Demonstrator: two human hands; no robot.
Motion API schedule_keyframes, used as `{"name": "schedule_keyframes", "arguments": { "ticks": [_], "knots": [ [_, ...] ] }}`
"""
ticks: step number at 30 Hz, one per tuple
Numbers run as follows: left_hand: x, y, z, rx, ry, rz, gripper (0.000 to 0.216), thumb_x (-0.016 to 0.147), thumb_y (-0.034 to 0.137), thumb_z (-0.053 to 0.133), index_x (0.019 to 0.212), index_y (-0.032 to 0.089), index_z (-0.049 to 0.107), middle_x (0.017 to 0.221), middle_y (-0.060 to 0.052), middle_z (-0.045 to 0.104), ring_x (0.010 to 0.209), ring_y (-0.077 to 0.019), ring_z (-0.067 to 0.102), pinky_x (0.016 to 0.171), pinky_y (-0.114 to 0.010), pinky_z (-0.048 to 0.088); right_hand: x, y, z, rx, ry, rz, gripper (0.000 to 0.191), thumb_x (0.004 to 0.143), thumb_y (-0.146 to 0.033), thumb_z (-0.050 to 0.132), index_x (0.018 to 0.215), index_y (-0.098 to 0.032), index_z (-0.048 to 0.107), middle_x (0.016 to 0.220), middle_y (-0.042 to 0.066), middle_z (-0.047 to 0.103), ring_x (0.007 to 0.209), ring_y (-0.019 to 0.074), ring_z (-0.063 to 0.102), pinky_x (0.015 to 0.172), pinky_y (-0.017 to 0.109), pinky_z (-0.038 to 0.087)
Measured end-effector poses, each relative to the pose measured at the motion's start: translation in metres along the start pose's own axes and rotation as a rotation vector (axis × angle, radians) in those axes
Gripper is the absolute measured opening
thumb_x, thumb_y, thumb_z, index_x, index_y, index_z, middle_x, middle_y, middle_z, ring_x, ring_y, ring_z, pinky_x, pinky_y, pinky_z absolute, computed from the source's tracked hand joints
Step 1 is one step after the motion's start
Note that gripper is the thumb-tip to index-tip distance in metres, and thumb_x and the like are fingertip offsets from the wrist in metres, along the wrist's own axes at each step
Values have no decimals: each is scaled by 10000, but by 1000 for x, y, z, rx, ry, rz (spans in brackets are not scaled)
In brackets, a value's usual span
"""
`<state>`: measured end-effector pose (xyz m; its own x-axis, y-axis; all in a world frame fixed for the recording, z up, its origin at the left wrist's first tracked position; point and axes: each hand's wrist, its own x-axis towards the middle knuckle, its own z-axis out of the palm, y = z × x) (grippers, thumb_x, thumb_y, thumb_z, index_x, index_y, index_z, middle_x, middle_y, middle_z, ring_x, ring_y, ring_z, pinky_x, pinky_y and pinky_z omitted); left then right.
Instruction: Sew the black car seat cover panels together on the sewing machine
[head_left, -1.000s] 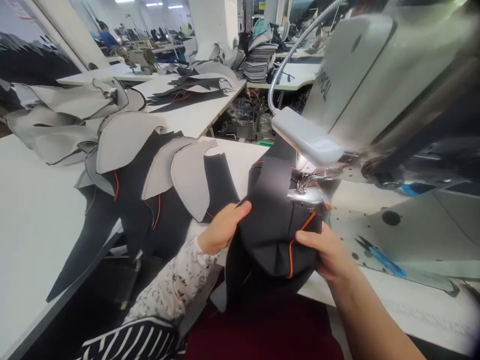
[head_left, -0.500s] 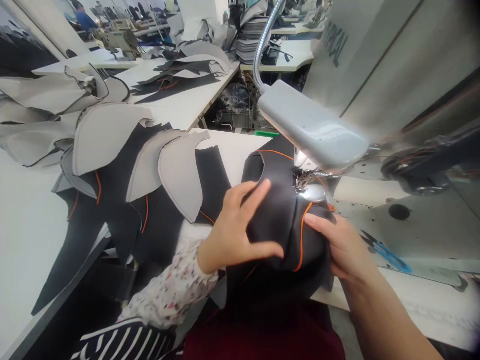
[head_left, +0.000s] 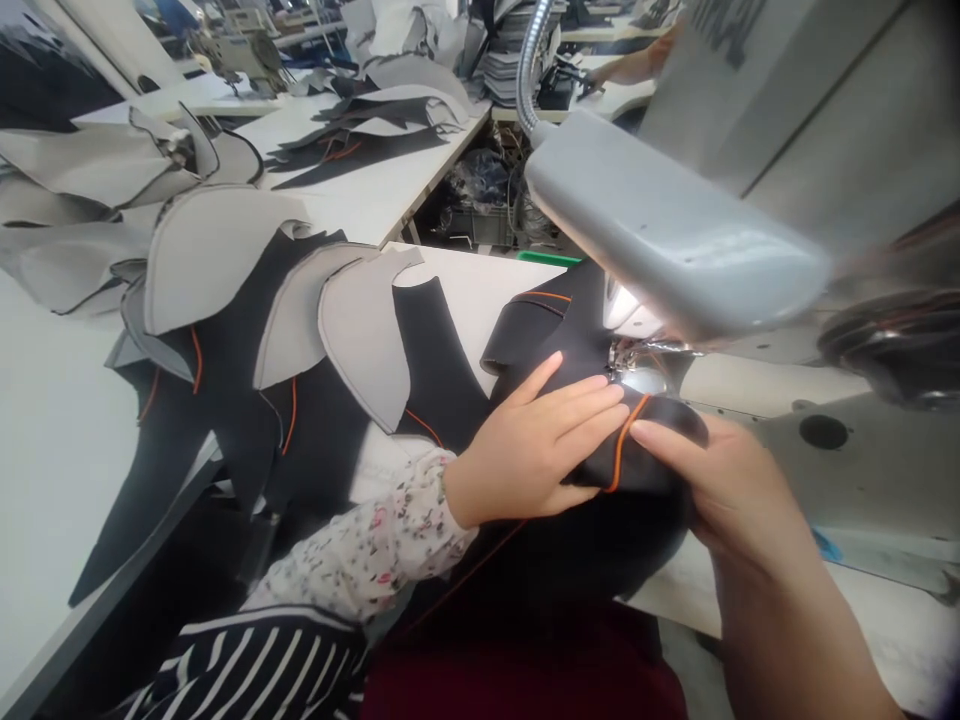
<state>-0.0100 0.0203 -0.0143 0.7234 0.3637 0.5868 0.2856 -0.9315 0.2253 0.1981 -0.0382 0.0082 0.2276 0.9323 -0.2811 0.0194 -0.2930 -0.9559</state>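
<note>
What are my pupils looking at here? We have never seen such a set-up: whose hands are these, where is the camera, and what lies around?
There is no robot. One person works with bare hands, seen from a camera on their head that looks forward and down. The big grey body on the right is a sewing machine, with a pale lamp on a bendy metal neck. The left hand lies flat on a black piece near the needle area. The right hand grips that piece, its thumb beside an orange line. On the white table to the left lie more grey and black pieces.
</note>
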Motion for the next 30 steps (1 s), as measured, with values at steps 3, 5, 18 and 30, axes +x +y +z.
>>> {"name": "schedule_keyframes", "arguments": {
  "ticks": [3,5,18,30],
  "knots": [
    [-1,10,3,-26,63,-54,512,1036,396,482,1422,73,572,1499,-158,606,1463,-273,531,1344,-513,145,-4,-4,-3,39,2,-37,412,695,-522,900,922,-192,804,888,64,775,758,197,683,656,254,576],
    [-3,15,6,-48,77,-97,512,1055,393,439,1453,92,553,1525,-146,582,1496,-263,492,1344,-522,128,-6,-7,-4,-37,22,-90,400,712,-532,884,919,-198,808,858,53,768,734,193,670,632,254,570],
    [-3,28,11,88,90,-260,449,1085,349,435,1456,132,562,1508,-110,605,1484,-233,507,1328,-565,-117,-5,-10,-5,-476,234,-278,378,854,-600,695,834,-228,761,790,2,730,748,213,657,652,307,488],
    [2,32,-2,179,-80,-261,518,1056,327,446,1529,115,475,1579,-116,534,1528,-289,426,1258,-674,-218,0,4,-9,-578,272,-424,276,946,-442,600,1161,-383,764,1172,-50,762,1107,238,706,912,341,526]
  ]
}}
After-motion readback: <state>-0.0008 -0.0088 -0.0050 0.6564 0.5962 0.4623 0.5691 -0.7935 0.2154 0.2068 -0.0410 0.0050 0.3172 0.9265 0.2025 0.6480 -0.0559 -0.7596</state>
